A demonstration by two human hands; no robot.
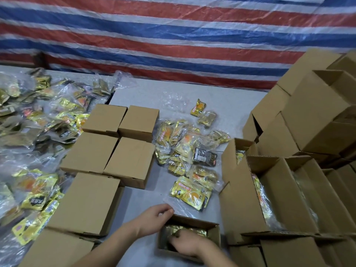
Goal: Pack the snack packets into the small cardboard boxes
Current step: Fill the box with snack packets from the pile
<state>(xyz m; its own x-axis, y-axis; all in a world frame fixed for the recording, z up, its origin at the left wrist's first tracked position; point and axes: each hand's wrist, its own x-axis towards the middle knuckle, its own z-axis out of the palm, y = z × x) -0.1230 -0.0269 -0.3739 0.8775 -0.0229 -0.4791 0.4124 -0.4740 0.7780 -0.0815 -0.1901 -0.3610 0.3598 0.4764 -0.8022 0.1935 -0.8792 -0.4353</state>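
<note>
R hand inside open box, fingers curled, pressing gold packets down. L hand pinches box rim. Risk: overstuffed, flaps won't close.

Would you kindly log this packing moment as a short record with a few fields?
surface: grey table
box in work: open box at the near edge, gold packets inside
left hand: grips the box's far left corner
right hand: inside the box, pressing on the packets
closed boxes: group on the left
loose packets: pile mid-table, more bagged at far left
filled open boxes: row on the right
</note>
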